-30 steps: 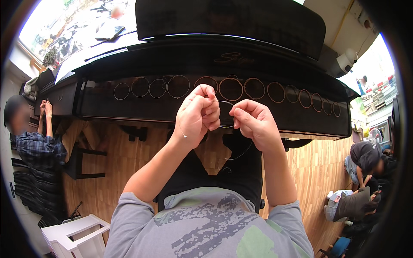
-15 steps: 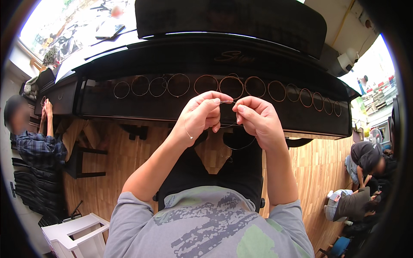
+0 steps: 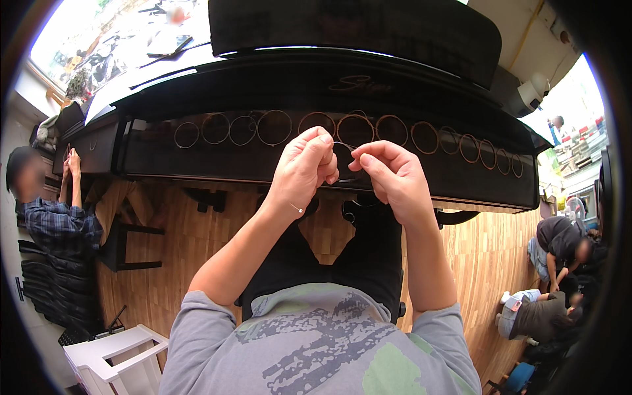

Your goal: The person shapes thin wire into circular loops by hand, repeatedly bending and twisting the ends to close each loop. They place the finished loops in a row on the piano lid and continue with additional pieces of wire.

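Note:
Both my hands are raised above my lap, in front of a black piano [image 3: 230, 161]. Between them is a thin silvery metal string [image 3: 343, 144], bent into a loop. My left hand [image 3: 304, 163] is closed around one side of it, fingers curled in. A small pale bead [image 3: 300, 210], apparently at the string's end, shows by my left wrist. My right hand [image 3: 390, 172] pinches the string between thumb and forefinger. Part of the loop is hidden behind my fingers, and its lower stretch is hard to make out against the dark background.
Along the piano's front ledge lies a row of coiled strings, silvery coils [image 3: 274, 128] at left and copper-coloured coils [image 3: 424, 137] at right. At far left another person [image 3: 56, 210] sits handling a reddish loop. More people [image 3: 563, 243] are at right. A white stand [image 3: 118, 359] is at lower left.
My left hand has turned and closed more tightly, and the bead has shifted right and slightly up. The loop hanging below my hands shows less. My right hand has moved slightly left.

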